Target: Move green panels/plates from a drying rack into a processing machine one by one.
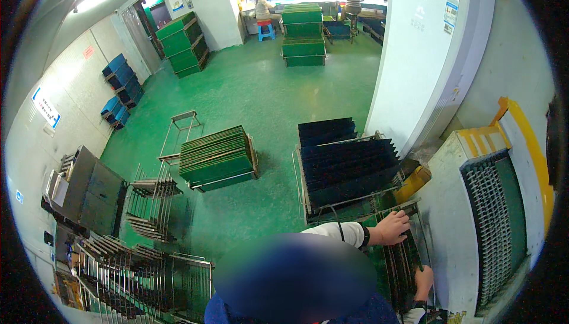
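At the lower right, a metal wire rack holds several thin dark boards standing on edge. My left hand, reaching across in a white sleeve with a dark cuff, has its fingers curled over the far end of these boards. Nearer to me, my right hand grips the near end, fingers closed at a board edge. Just which board each hand has hold of is hard to make out. A blurred dark blue shape covers the lower middle and hides part of my arms.
A rack of dark blue boards stands just ahead, and a rack of green boards to its left. Roller machine is close on the right, behind a tall white cabinet. Bare racks crowd the left. Two people sit far off.
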### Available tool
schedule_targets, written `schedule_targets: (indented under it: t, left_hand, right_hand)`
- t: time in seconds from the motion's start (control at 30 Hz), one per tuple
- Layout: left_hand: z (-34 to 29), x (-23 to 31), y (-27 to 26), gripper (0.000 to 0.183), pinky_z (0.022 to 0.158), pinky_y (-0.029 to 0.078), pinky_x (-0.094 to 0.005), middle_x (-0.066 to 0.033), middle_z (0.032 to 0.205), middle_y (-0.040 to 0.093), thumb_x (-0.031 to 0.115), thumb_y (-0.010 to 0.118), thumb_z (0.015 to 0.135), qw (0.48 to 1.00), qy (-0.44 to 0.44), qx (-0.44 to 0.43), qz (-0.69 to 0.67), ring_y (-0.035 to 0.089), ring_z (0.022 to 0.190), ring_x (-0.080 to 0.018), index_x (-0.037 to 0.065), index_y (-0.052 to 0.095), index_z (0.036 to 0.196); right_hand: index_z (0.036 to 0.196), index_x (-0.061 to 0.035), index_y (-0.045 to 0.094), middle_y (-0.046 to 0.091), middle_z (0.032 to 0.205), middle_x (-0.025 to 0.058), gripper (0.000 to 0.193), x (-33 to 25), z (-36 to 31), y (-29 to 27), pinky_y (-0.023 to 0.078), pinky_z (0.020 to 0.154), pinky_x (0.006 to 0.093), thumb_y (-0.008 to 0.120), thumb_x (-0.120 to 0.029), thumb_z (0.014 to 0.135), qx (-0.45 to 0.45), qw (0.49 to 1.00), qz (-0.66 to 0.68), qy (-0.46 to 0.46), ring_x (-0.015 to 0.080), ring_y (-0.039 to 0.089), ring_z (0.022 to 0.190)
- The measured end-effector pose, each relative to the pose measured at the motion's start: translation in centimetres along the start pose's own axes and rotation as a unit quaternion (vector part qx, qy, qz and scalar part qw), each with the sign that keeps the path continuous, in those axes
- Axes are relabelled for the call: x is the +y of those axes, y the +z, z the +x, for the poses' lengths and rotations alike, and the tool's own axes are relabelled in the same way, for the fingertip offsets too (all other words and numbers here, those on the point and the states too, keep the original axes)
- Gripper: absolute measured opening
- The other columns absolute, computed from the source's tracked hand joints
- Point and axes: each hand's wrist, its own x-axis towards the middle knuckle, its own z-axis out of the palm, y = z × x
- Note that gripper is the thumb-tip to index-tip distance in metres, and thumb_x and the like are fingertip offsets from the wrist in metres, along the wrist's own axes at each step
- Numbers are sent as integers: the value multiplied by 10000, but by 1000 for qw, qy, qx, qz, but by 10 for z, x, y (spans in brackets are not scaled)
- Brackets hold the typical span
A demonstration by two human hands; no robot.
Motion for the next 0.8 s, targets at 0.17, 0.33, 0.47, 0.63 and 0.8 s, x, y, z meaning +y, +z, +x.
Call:
schedule_targets:
  t: [0.17,0.33,0.47,0.63,0.8]
  left_hand:
    - [-2,2,-1,310,935,430,-437,-81,1039,587,334,768,818,1000,-8,-7,2,513,1108,-288,80,672,967]
    - [-4,4,-2,308,934,431,-437,-80,1036,586,333,767,816,1000,-4,-1,5,514,1106,-287,83,672,968]
    - [-8,3,0,304,932,431,-438,-81,1042,585,327,768,812,1000,2,10,5,514,1105,-289,85,671,968]
    - [-16,1,3,301,933,433,-440,-83,1045,583,322,767,810,999,12,30,3,513,1105,-291,83,671,965]
    - [-16,3,-4,283,936,434,-442,-83,1043,583,307,764,813,1000,5,11,1,512,1109,-295,76,671,947]
  right_hand:
    - [1048,-1,762,739,1026,256,348,-11,-10,-8,536,853,508,714,-322,924,7,1000,13,-5,455,696,1008]
    - [1049,-2,763,739,1016,257,334,-5,-10,-1,539,844,512,702,-308,929,20,1000,9,-13,452,702,992]
    - [1098,-39,774,754,1107,218,375,-1,-9,4,553,899,503,756,-358,902,22,999,-30,-9,416,710,1053]
    - [1058,-19,767,745,1033,244,338,7,-16,18,542,853,519,703,-323,927,44,998,-19,-28,454,700,1001]
    - [1066,-29,772,746,1053,232,332,11,-14,25,540,854,518,710,-323,925,49,998,-23,-30,442,700,1011]
